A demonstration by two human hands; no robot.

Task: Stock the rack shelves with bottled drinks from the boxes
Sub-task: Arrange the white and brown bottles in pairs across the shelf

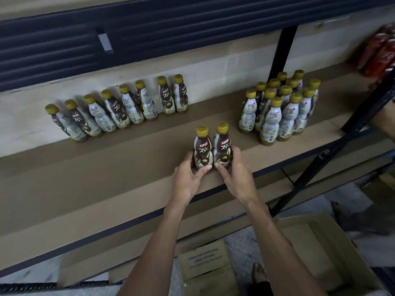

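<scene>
Here, both hands — left hand [188, 178], right hand [235, 174] — grip 2 bottles [211, 148] on shelf [106, 178].

Dim, soft indoor light; wide-angle bending and blur toward edges.

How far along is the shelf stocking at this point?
Done: a back row of bottles and a cluster to the right stand on the shelf. In hand: the left hand grips the left bottle, the right hand the right bottle, side by side near the front. Left: placing this pair; the open box below shows no bottles.
</scene>
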